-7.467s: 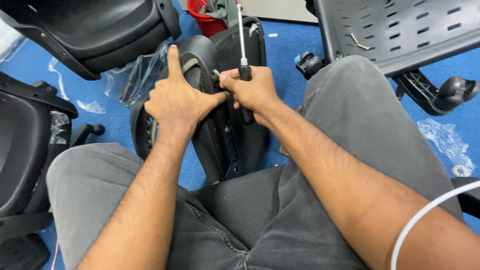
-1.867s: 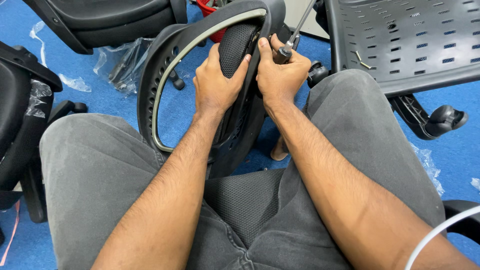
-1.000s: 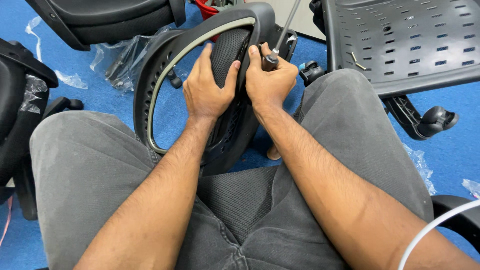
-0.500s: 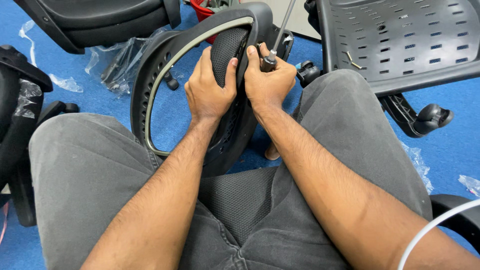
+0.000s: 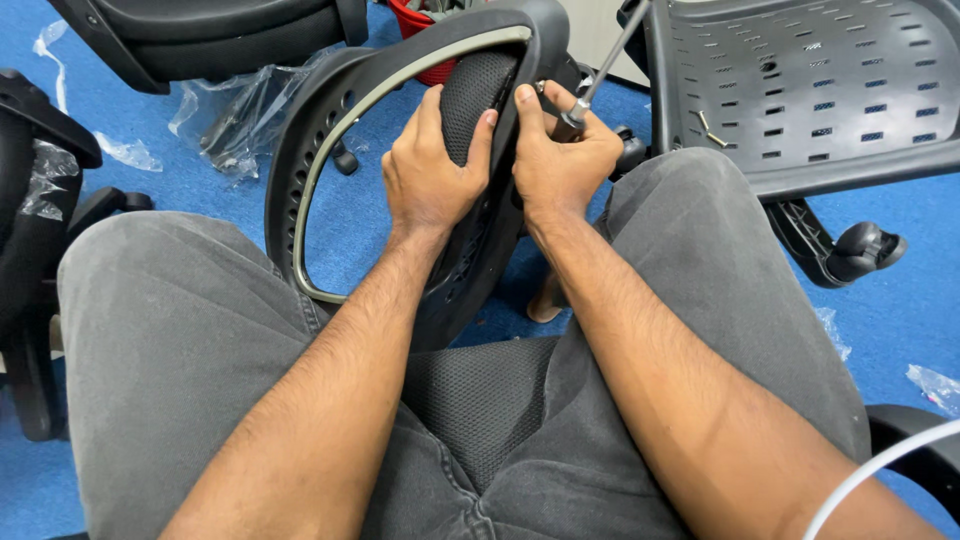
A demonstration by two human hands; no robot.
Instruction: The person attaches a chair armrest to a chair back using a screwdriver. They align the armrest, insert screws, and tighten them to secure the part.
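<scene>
the left hand [image 5: 432, 178] was clenched on the mesh pad [image 5: 478, 85] of a black chair back [image 5: 330, 120], which stood between the knees at twelve o'clock from the lap. the right hand [image 5: 562, 160], just beside it at three o'clock, gripped a screwdriver [image 5: 600, 70] whose shaft ran up toward one o'clock. a perforated grey seat pan [image 5: 800, 90] lay at two o'clock, crumpled plastic wrap [image 5: 225, 115] at ten o'clock on the blue carpet [image 5: 900, 300].
</scene>
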